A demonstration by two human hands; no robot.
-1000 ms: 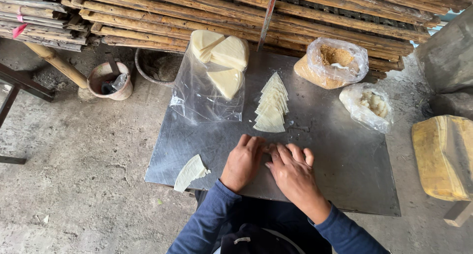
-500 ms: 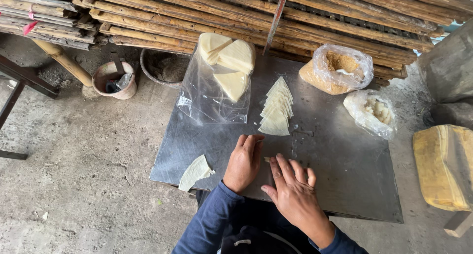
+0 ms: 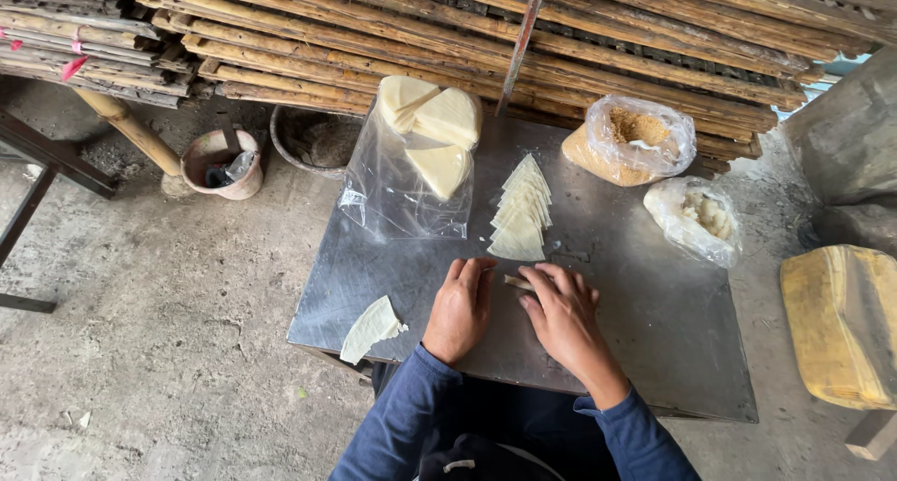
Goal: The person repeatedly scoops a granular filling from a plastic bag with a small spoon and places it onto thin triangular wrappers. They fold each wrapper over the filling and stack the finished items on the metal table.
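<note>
Left hand: my left hand (image 3: 460, 305) lies flat on the metal table (image 3: 654, 350), palm down, fingers together and stretched out. It grips nothing; it seems to press down.
Right hand: my right hand (image 3: 561, 315) bends its fingers over a small pale roll (image 3: 517, 281). The fingers are partly closed on the roll, not a tight fist. I think both hands sit side by side so they can roll it evenly.
Roll: it sticks out between the fingertips of both hands, touching the table.
Cut sheets: a fanned stack of pale pointed sheets (image 3: 519, 210) lies just past my fingertips, easy to reach.
Clear bag: thick pale wedges (image 3: 439, 135) sit on a clear plastic bag (image 3: 392, 201), farther past the left fingers.
Filling bags: a bag of brown crumbs (image 3: 631, 140) and a bag of white lumps (image 3: 699, 218) sit past the right fingers, well apart.
Loose sheet: one pale sheet (image 3: 372, 327) hangs at the table edge, left of my left fingers.
Room: bare table shows right of my right fingers. The near edge is close under my wrists.
</note>
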